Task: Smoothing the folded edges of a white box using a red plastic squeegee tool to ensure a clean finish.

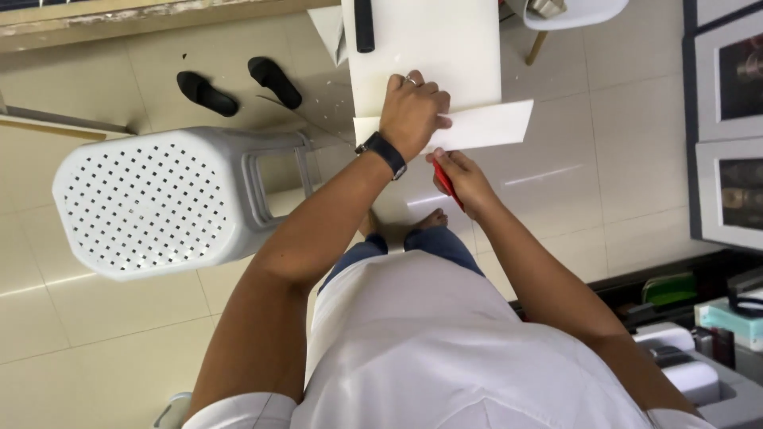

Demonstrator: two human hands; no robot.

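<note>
- The left hand (413, 111) lies palm-down with fingers closed over the near edge of a white board (425, 56), pinning a narrow white strip (485, 127) that runs along that edge and sticks out past the board's right side. I think that if the hand eases off, the strip could slide and whatever line is being followed would wander.
- The right hand (462, 181) is curled shut around a thin red tool (447, 184), which looks like a small knife or a pen; I cannot tell which. Its tip sits just under the strip's lower edge, close to the left wrist and its dark watch (384, 151). If it is a blade, a slip toward the pinning hand is the worst risk here.
- The board seems to reach beyond whatever carries it, and I cannot see a support under its near edge. Heavy pressing there might tip or bend it.
- A bare foot (433, 218) shows on the tiled floor (620, 143) almost straight below the tool. A dropped tool could land on it.
- A black bar (364, 24) rests at the board's far left edge; a jolt to the board could roll it off.
- The white plastic stool (151, 199) stands close by the left elbow and could knock against the arm.
</note>
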